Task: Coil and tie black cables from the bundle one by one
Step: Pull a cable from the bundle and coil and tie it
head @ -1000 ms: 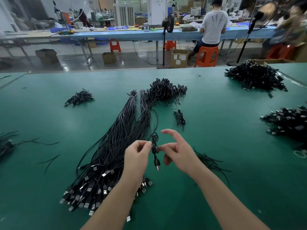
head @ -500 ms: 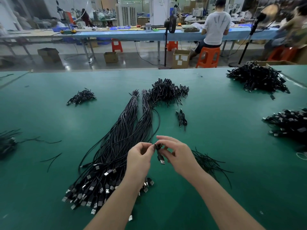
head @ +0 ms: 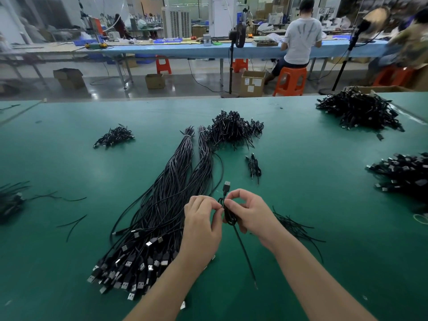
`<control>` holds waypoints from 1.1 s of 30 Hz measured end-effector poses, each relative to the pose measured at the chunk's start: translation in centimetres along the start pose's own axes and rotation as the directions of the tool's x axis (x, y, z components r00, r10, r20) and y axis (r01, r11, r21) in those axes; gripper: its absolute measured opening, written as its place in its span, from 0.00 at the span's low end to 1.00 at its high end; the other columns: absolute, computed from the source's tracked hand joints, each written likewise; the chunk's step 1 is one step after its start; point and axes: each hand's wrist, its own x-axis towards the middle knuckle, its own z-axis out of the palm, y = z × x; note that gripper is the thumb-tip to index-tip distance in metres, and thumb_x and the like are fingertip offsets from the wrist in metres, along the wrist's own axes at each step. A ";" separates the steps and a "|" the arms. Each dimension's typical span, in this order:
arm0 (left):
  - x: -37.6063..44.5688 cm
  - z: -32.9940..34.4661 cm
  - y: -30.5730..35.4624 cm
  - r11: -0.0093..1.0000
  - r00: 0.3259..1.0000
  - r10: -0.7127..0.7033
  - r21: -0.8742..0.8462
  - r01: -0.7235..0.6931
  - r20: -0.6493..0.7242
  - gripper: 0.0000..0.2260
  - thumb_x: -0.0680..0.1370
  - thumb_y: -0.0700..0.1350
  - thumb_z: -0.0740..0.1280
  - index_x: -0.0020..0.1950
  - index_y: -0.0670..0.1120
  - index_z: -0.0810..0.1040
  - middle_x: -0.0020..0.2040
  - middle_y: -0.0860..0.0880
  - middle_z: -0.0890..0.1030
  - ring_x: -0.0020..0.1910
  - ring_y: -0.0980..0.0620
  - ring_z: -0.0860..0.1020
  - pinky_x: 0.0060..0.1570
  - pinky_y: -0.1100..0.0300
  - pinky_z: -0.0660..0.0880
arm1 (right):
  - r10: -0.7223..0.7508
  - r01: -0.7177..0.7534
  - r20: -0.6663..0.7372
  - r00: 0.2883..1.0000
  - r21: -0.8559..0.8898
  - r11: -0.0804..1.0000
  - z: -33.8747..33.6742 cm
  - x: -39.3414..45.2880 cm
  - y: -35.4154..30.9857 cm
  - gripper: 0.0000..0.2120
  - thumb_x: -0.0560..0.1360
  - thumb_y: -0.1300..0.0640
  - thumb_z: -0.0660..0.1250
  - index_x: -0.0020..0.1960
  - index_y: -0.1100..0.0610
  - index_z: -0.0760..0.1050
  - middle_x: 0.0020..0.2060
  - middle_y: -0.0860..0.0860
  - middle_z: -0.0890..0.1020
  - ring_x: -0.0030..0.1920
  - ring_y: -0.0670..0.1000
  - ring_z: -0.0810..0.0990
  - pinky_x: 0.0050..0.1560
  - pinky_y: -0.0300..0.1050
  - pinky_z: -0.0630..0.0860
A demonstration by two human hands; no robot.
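A long bundle of black USB cables (head: pixel 166 205) lies on the green table (head: pixel 324 228), plugs fanned out toward me. In front of it I hold one small coiled black cable (head: pixel 229 216) between both hands. My left hand (head: pixel 201 223) pinches the coil's left side with thumb and fingertips. My right hand (head: pixel 250 212) curls round the coil from the right. The cable's USB plug (head: pixel 227 185) sticks up above my fingers, and a thin black tail (head: pixel 245 253) hangs down toward me. A pile of tied coils (head: pixel 231 129) sits beyond the bundle.
Loose black ties (head: pixel 294 228) lie right of my right hand. A small tied coil (head: pixel 253 166) rests mid-table. Cable heaps sit at far right (head: pixel 356 111), right edge (head: pixel 403 172), back left (head: pixel 113 136) and left edge (head: pixel 11 200). A person sits at a blue bench behind.
The coil has been turned so its USB plug now points up instead of down. Both hands closed in tighter round the coil, and a tail now hangs below.
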 end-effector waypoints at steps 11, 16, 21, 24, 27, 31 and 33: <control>1.0 -0.1 -0.1 0.737 0.821 -0.529 -0.363 0.570 0.217 0.06 0.80 0.43 0.70 0.42 0.47 0.82 0.35 0.50 0.81 0.31 0.62 0.74 0.34 0.66 0.73 | -0.145 0.146 0.021 0.989 -0.212 0.966 -0.1 -0.1 1.0 0.18 0.76 0.66 0.69 0.56 0.43 0.80 0.46 0.43 0.85 0.44 0.50 0.83 0.50 0.45 0.82; 0.7 -0.2 -0.3 0.880 0.910 -0.375 -0.240 0.409 0.173 0.04 0.79 0.40 0.69 0.45 0.46 0.80 0.40 0.51 0.80 0.39 0.56 0.76 0.41 0.64 0.73 | -0.253 0.220 -0.089 0.963 -0.275 0.936 0.0 0.0 1.7 0.05 0.75 0.58 0.74 0.51 0.52 0.85 0.45 0.46 0.82 0.41 0.45 0.78 0.42 0.40 0.78; 0.4 -0.3 -0.1 0.971 0.974 -0.174 -0.139 0.194 0.141 0.06 0.79 0.38 0.70 0.45 0.48 0.78 0.44 0.56 0.76 0.47 0.54 0.76 0.50 0.60 0.74 | -0.044 0.040 -0.016 0.999 -0.196 0.980 -0.1 -0.4 1.3 0.12 0.81 0.53 0.66 0.44 0.57 0.82 0.29 0.48 0.80 0.27 0.47 0.75 0.32 0.42 0.75; -0.1 -0.1 -0.3 0.969 0.974 -0.155 -0.165 0.182 0.162 0.06 0.79 0.38 0.70 0.44 0.48 0.77 0.44 0.55 0.77 0.47 0.54 0.76 0.50 0.58 0.74 | 0.086 -0.084 0.056 0.995 -0.035 0.996 -0.4 -0.4 1.0 0.14 0.81 0.53 0.65 0.46 0.61 0.83 0.37 0.53 0.86 0.26 0.47 0.73 0.32 0.41 0.75; -0.4 0.0 -0.4 0.967 0.974 -0.147 -0.183 0.178 0.170 0.07 0.79 0.37 0.69 0.44 0.48 0.77 0.44 0.54 0.77 0.48 0.55 0.76 0.51 0.58 0.75 | 0.187 -0.194 0.103 0.977 0.059 0.979 -0.6 -0.4 1.1 0.15 0.81 0.51 0.66 0.43 0.58 0.84 0.38 0.52 0.86 0.27 0.46 0.71 0.31 0.40 0.76; -0.4 0.0 -0.1 0.969 0.976 -0.131 -0.185 0.162 0.173 0.12 0.79 0.37 0.69 0.41 0.53 0.75 0.44 0.56 0.76 0.48 0.56 0.76 0.51 0.59 0.74 | 0.325 -0.351 0.142 0.935 0.239 0.906 -0.6 -0.3 1.4 0.14 0.80 0.51 0.67 0.41 0.57 0.84 0.36 0.52 0.84 0.24 0.45 0.69 0.28 0.39 0.74; -0.3 0.2 -0.2 0.962 0.965 -0.173 -0.175 0.208 0.195 0.09 0.79 0.39 0.69 0.42 0.51 0.76 0.43 0.55 0.77 0.46 0.57 0.77 0.49 0.61 0.74 | 0.329 -0.347 0.113 0.938 0.239 0.907 -0.6 -0.1 1.7 0.13 0.81 0.51 0.66 0.48 0.59 0.84 0.40 0.56 0.86 0.25 0.46 0.71 0.29 0.41 0.76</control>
